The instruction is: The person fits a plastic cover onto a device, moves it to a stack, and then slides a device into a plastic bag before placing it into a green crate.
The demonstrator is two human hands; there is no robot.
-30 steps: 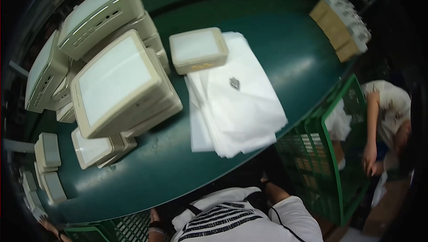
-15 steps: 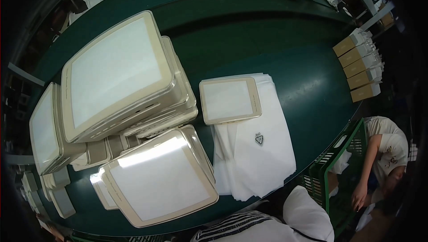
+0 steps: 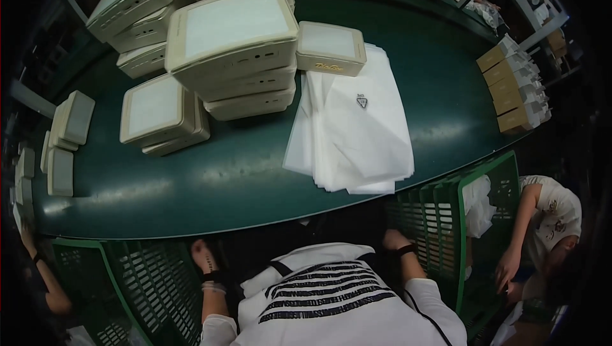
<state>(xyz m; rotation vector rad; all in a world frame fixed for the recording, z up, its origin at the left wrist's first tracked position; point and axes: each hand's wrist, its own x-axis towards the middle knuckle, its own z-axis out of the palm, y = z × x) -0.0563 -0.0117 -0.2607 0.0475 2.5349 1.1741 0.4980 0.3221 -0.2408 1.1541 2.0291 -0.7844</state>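
Note:
My left hand is below the table's front edge, beside a green crate. On the other side of my body, my right hand is close to another green crate. Both hands are small and dim here, and their fingers cannot be made out. On the table, a pile of white plastic bags lies nearest to my right hand. At its far end rests a small cream box with a white top. To the left of it, larger cream boxes with rounded corners stand stacked.
More cream boxes sit left on the green table. Smaller pale boxes are farther left. Brown cartons line the right end. A co-worker's hand is at the right crate, and another person's arm shows at far left.
The view has shifted, so the boxes and bags appear higher in the picture. My hands, previously out of sight, now show below the table edge.

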